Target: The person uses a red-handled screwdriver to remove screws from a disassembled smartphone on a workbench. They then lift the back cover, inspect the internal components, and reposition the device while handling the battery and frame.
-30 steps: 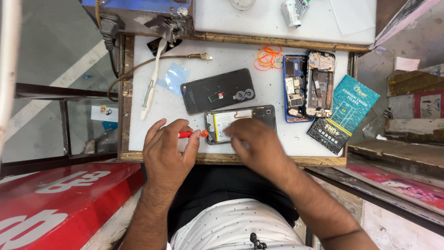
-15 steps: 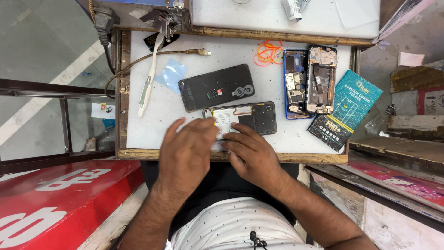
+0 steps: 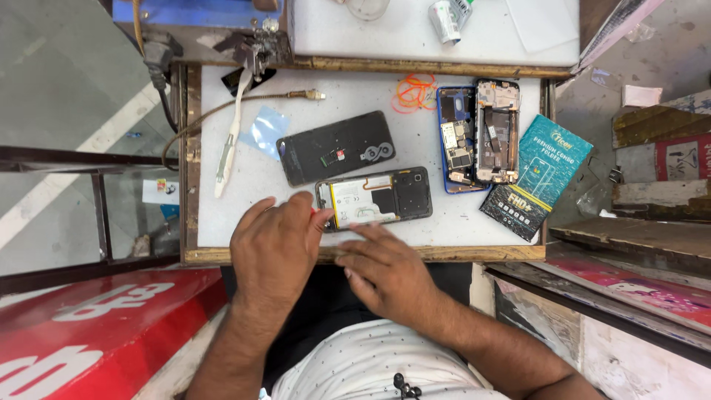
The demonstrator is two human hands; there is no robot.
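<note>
Since half a second ago your left hand [image 3: 275, 248] has slid left and a little toward you, off the opened phone [image 3: 374, 198], so more of the phone's inside shows now; your right hand [image 3: 385, 270] has drawn back toward the tabletop's near edge.

Your left fingers are curled round a small red-handled tool [image 3: 314, 212], of which only a sliver of red peeks out past the knuckles, right at the phone's left end. How tightly the fingers close on it is hidden by the back of the hand. Your right fingers lie flat and loosely spread, empty, their tips resting at the lower edge of the opened phone, over the wooden lip of the tabletop [image 3: 252, 178].

That opened phone lies flat, long side across, near the front middle of the white tabletop, its back off, a pale battery and an orange strip showing at the left, dark board at the right. Just behind it, almost touching, lies a black back cover [image 3: 335, 147], tilted. To the left sit a blue-tinted film square [image 3: 264, 130] and a white stick-like tool [image 3: 227, 148], with a braided cable [image 3: 244, 104] running across the far edge. To the right, well apart from your hands, two more stripped phones [image 3: 478, 133] lie side by side, upright to your view, with orange rubber bands [image 3: 415, 92] beside them and a teal and black flat box [image 3: 537, 176] hanging at the right edge.
</note>
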